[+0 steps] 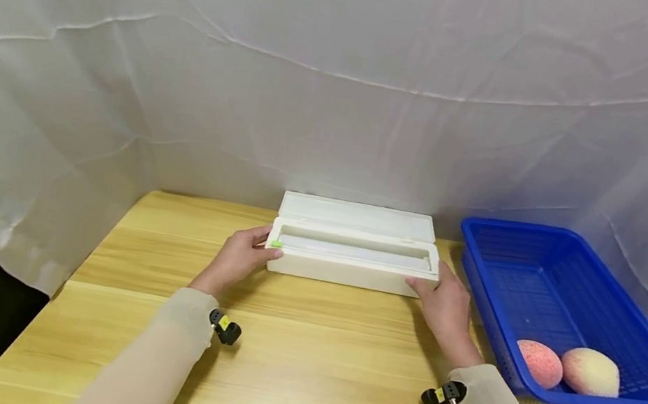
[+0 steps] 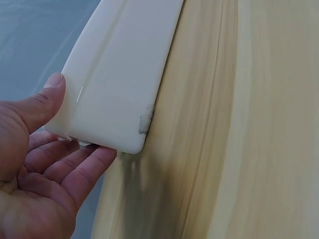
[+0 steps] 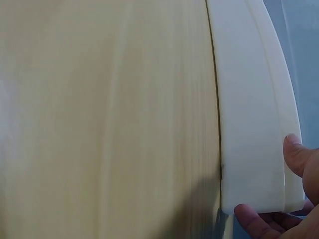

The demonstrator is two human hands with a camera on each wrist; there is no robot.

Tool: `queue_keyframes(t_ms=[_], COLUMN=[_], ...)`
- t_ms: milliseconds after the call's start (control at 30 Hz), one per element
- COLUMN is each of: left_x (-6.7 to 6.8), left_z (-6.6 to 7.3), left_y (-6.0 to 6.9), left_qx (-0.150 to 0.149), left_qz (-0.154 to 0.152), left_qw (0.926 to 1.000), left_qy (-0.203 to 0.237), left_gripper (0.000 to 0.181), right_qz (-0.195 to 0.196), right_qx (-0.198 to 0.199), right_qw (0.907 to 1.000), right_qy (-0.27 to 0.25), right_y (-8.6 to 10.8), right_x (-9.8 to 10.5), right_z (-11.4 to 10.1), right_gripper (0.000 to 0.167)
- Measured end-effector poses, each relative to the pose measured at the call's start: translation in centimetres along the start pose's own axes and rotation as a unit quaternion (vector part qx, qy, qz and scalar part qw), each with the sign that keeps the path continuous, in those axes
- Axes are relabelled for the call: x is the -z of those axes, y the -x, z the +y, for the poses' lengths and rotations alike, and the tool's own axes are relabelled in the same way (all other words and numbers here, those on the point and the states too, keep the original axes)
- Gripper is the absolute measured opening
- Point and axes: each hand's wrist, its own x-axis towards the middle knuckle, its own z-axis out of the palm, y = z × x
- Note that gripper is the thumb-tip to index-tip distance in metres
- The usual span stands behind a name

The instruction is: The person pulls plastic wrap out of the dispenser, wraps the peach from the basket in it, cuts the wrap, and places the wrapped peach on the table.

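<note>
Both ends of the white box (image 1: 344, 274), lid (image 1: 358, 216) folded back, at the twelve o'clock side of the counter (image 1: 306, 354), are gripped: left hand (image 1: 236, 258) at nine o'clock, right hand (image 1: 443, 303) at three. Seemingly a positioning step; the next move calls for even pressure.

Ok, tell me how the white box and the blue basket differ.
The white box has a lid, tipped open behind it; the blue basket shows none. The white box looks smaller and narrower than the blue basket. The left hand and right hand grip the white box's ends; neither touches the blue basket. Both are longer than wide and open on top.
</note>
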Motion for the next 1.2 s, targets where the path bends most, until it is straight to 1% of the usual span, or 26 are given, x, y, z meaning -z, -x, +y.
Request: queue_keyframes(t_ms=[100, 233, 400, 500, 667, 867, 1033, 1200], left_x=[-0.6, -0.7, -0.7, -0.6, -0.5, -0.3, -0.3, -0.5], left_z=[0.2, 0.3, 0.2, 0.1, 0.2, 0.1, 0.0, -0.1], left_y=[-0.4, -0.6, -1.0, -1.1, -1.1, -1.1, -1.1, -1.2], left_qx=[0.003, 0.005, 0.005, 0.008, 0.011, 0.012, 0.015, 0.012], left_qz=[0.011, 0.025, 0.028, 0.032, 0.030, 0.029, 0.021, 0.021], left_qw=[0.9999, 0.9997, 0.9996, 0.9994, 0.9995, 0.9995, 0.9996, 0.9996], left_qy=[-0.001, -0.004, -0.004, -0.004, 0.001, 0.002, 0.011, 0.014], left_gripper=[0.073, 0.073, 0.072, 0.072, 0.072, 0.073, 0.072, 0.072], right_qz=[0.000, -0.002, 0.011, 0.009, 0.013, 0.003, 0.012, 0.010], right_qx=[-0.010, -0.022, -0.019, -0.013, -0.021, -0.034, -0.033, -0.030], right_qw=[0.9999, 0.9997, 0.9996, 0.9997, 0.9994, 0.9988, 0.9987, 0.9990], right_qy=[-0.005, -0.012, -0.016, -0.020, -0.022, -0.036, -0.036, -0.030], right_y=[-0.4, -0.7, -0.9, -1.1, -1.3, -1.3, -1.2, -1.1], right_x=[0.1, 0.1, 0.1, 0.1, -0.1, -0.4, -0.5, -0.3], right_z=[0.3, 0.2, 0.2, 0.3, 0.3, 0.2, 0.3, 0.4], right_gripper=[0.075, 0.081, 0.078, 0.076, 0.079, 0.080, 0.079, 0.079])
